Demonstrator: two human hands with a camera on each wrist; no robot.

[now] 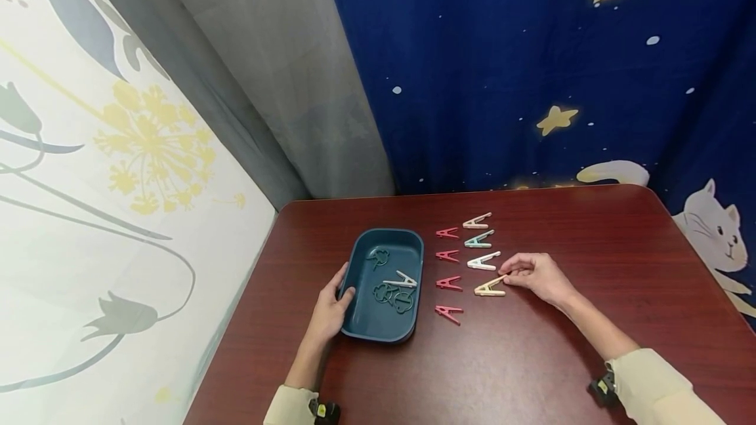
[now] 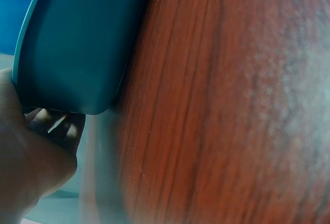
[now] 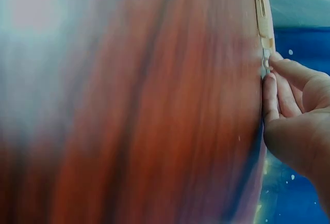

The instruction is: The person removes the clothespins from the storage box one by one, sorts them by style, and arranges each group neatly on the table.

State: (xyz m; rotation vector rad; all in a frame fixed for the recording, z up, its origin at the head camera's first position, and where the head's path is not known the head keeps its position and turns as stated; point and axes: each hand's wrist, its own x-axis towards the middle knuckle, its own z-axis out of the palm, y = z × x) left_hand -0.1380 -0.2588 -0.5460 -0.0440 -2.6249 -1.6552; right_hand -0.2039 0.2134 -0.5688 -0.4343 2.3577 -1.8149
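My left hand (image 1: 329, 307) grips a dark teal plastic tray (image 1: 369, 323) by its left side, thumb over the rim. In the left wrist view the fingers curl beneath the tray's edge. Inside lie a white clothespin (image 1: 404, 280) and several dark green outline-shaped pieces (image 1: 382, 292). My right hand (image 1: 540, 276) pinches one arm of a pale yellow clothespin (image 1: 489, 290) between thumb and fingers, low over the table. Beyond it, a white clothespin (image 1: 483, 262), a mint one (image 1: 479, 240) and a cream one (image 1: 476, 222) form a column.
Several red clothespins (image 1: 448, 283) stand in a column between the tray and the lighter ones. The reddish-brown table (image 1: 614, 248) ends at a blue star-patterned curtain (image 1: 484, 71) behind. A white patterned wall (image 1: 195, 267) borders the left side.
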